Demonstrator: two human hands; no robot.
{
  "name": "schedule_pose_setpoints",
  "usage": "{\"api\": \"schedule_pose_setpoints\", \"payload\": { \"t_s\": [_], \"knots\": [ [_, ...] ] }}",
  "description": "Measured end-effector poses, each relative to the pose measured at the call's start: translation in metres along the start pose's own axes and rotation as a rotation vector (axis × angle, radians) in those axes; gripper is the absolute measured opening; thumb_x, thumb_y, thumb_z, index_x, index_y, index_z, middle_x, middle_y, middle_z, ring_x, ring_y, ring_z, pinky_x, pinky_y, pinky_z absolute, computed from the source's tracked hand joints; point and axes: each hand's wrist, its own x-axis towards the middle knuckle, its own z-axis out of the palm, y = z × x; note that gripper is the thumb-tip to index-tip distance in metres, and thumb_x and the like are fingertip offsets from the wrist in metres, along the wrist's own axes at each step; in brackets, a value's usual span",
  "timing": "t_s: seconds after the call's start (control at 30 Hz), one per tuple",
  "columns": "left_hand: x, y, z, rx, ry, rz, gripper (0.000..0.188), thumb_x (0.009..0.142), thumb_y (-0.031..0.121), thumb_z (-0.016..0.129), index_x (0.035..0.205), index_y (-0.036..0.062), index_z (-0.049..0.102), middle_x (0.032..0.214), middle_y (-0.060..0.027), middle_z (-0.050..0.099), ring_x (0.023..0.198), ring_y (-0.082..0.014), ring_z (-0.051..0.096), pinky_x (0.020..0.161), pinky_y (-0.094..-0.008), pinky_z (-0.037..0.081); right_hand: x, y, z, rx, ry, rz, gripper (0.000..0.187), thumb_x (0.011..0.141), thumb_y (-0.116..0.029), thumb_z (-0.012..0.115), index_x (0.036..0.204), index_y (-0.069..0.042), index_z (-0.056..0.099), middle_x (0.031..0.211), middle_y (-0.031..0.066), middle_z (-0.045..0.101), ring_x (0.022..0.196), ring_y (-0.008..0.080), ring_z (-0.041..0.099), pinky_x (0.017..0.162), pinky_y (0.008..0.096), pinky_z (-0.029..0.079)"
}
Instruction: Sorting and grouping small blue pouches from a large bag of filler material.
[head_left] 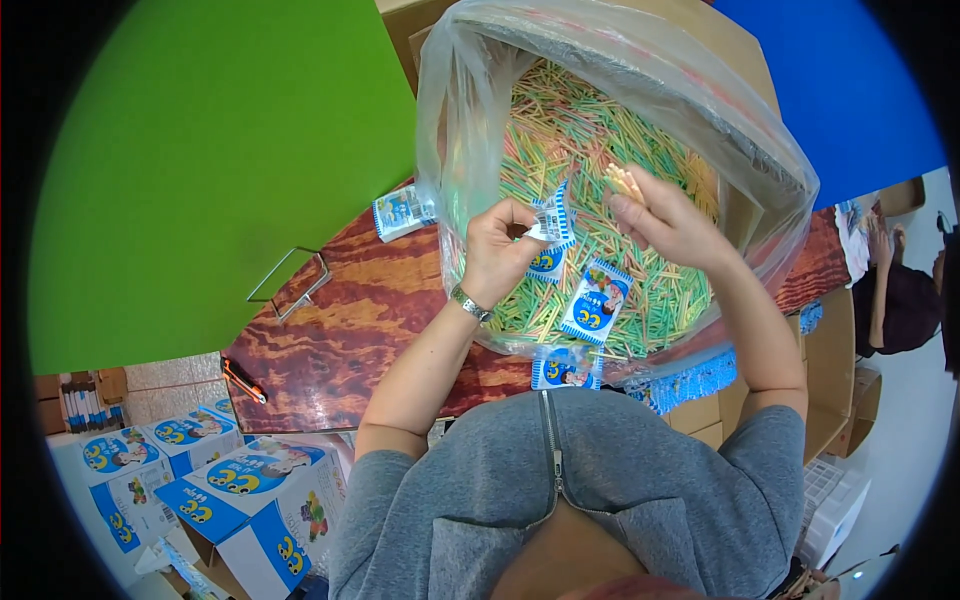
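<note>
Beneath the carton and to its left, table (350, 345): red-brown, patterned; its left end carries a wire frame (300, 283) and an orange-and-black cutter (246, 381), hard edges for a left forearm to avoid.
Carton (745, 48): at far centre, its walls shown beyond the lining.
Plastic bag (462, 130): clear lining, probably limp and slippery; its raised far and right rim could snag a sleeve, while the near rim sits low and gives the easier way in.
Stick heap (560, 120): thin pastel sticks lying loose inside the bag; likely light, stiff and brittle, rolling readily over one another.
Right hand (668, 218): over the heap's right side, thumb and fingers closed around a small bundle of sticks.
Left hand (497, 250): over the heap's left side, thumb and forefinger pinched together on a packet; open room lies between the two hands.
Packet near the middle (597, 302): blue and white, lying on the heap; others lie at the near rim (567, 369) and left of the bag (403, 212).
Held packet (555, 218): probably light, soft and slick; best gripped by its striped edge.
Held bundle (622, 182): best gripped mid-length, lightly, tips level.
</note>
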Motion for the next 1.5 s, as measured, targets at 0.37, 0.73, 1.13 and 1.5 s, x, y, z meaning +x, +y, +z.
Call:
{"api": "schedule_pose_setpoints", "payload": {
  "t_s": [0.37,0.73,1.13,1.5],
  "knots": [
    [-0.009,0.016,0.006,-0.157,-0.224,-0.177,0.016,0.095,0.014,0.064,0.102,-0.0001,0.069,0.089,-0.0007,0.07,0.078,-0.0037,0.059,0.067,-0.0219,0.05,0.033,-0.024,0.006,-0.466,-0.03,-0.262,0.023,0.091,-0.023,0.065,0.101,-0.004,0.058,0.081,0.0159,0.061,0.073,0.0351,0.061,0.064,0.0412,0.045],
    [-0.009,0.019,0.016,-0.044,-0.085,-0.115,0.018,0.082,0.013,0.078,0.078,0.0021,0.063,0.07,0.0039,0.062,0.066,-0.0014,0.054,0.055,-0.0209,0.045,0.024,-0.019,0.017,-0.327,0.019,-0.348,0.018,0.086,-0.014,0.063,0.099,-0.003,0.057,0.081,0.0157,0.063,0.075,0.0357,0.063,0.063,0.0423,0.047],
    [-0.01,0.007,0.003,0.399,0.038,0.155,0.023,0.074,0.011,0.081,0.074,0.003,0.06,0.068,-0.0054,0.062,0.058,-0.0136,0.057,0.053,-0.029,0.044,0.015,-0.052,-0.014,-0.406,-0.244,-0.138,0.051,0.092,-0.021,0.062,0.14,-0.011,0.044,0.089,0.0171,0.066,0.074,0.0304,0.064,0.067,0.0416,0.047],
    [-0.01,0.02,-0.001,0.665,0.087,0.393,0.017,0.068,0.0,0.072,0.082,0.0028,0.062,0.074,-0.0114,0.061,0.072,-0.0307,0.06,0.062,-0.0401,0.047,0.035,-0.072,-0.015,-0.648,-0.469,-0.04,0.063,0.091,-0.031,0.063,0.143,-0.003,0.039,0.1,0.023,0.067,0.099,0.0389,0.063,0.085,0.0463,0.05]
  ]
}}
